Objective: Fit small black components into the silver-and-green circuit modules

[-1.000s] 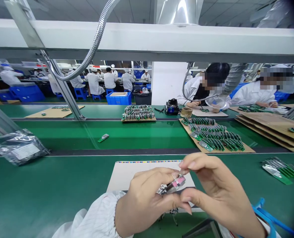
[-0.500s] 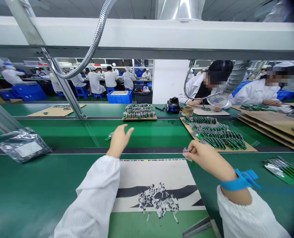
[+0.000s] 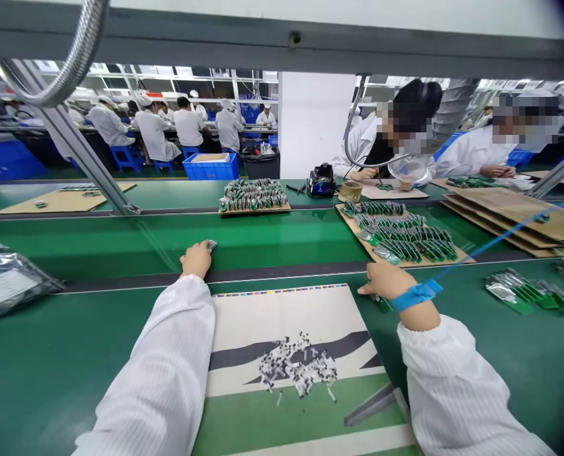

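My left hand [image 3: 196,258] is over the green belt, its fingers closed on a small circuit board [image 3: 212,245] whose silvery end pokes out past the fingertips. Right of the printed sheet, my right hand [image 3: 387,282], with a blue wrist strap [image 3: 417,295], is low over the bench with its fingers apart. Just below it a green circuit board [image 3: 383,304] shows, partly hidden by the hand. Between my arms, small clear-and-black strips [image 3: 297,366] lie in a loose heap on the printed sheet [image 3: 282,310].
Rows of circuit boards [image 3: 405,231] fill a cardboard sheet beyond my right hand; another loaded board stack [image 3: 253,195] stands mid-belt. More boards [image 3: 514,292] lie at right near stacked cardboard [image 3: 514,215]. A silvery bag [image 3: 11,278] is at left. Co-workers sit across the bench.
My left hand has closed on the small board that lay on the belt. My right hand has come down to the bench, and its board now shows beneath it. The view has shifted.
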A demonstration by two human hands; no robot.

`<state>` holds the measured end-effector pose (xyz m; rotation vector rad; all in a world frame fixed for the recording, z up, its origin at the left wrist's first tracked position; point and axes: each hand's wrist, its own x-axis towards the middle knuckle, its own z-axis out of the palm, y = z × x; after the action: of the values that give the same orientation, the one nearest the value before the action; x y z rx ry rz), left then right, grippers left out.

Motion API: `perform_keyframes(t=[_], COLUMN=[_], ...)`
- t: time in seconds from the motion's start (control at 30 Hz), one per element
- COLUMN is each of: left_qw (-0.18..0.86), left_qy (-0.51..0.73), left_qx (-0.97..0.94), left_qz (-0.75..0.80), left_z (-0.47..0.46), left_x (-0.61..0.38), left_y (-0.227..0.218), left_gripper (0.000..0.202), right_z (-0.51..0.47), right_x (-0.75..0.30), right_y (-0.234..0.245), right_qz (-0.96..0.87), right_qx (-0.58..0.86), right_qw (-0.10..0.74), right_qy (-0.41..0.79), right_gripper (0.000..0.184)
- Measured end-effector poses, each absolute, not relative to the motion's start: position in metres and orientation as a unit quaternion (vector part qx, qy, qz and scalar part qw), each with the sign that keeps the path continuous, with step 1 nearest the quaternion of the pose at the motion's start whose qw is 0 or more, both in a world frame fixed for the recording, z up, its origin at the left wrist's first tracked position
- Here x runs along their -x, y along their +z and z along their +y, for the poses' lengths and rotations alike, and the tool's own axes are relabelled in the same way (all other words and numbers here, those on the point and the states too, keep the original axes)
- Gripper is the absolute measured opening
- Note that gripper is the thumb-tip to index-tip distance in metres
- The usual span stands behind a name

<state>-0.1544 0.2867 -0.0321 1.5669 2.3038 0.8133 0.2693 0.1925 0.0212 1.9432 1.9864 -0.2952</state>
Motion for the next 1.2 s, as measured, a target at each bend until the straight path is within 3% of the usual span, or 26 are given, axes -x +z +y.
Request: perform_keyframes(t=[0.27, 0.63, 0.87, 1.2], left_qw=[0.196, 0.508, 0.664, 0.732], left_qy=[0.423, 0.613, 0.579, 0.49], left_qx=[-0.495, -0.316, -0.29, -0.363], left_qz=[0.733, 0.516, 0.374, 0.303], left_z=[0.28, 0.251, 0.197, 0.148], left_x=[0.141, 0.09, 0.049, 0.03], left_y=[-0.021, 0.044, 0.079, 0.088], left_gripper=[0.034, 0.017, 0.022, 0.028], right_z=[0.155, 0.15, 0.146, 0.143], right_x=[-0.169, -0.157, -0.157, -0.154], right_y=[-0.007, -0.027, -0.035, -0.03], right_qz=[0.871, 0.876, 0.892, 0.89], right_qx=[-0.415, -0.422, -0.392, -0.413], right_qw=[0.094, 0.068, 0.056, 0.053], right_qy=[-0.243, -0.222, -0.22, -0.188], right_gripper=[0.014, 0.013, 0.011, 0.01])
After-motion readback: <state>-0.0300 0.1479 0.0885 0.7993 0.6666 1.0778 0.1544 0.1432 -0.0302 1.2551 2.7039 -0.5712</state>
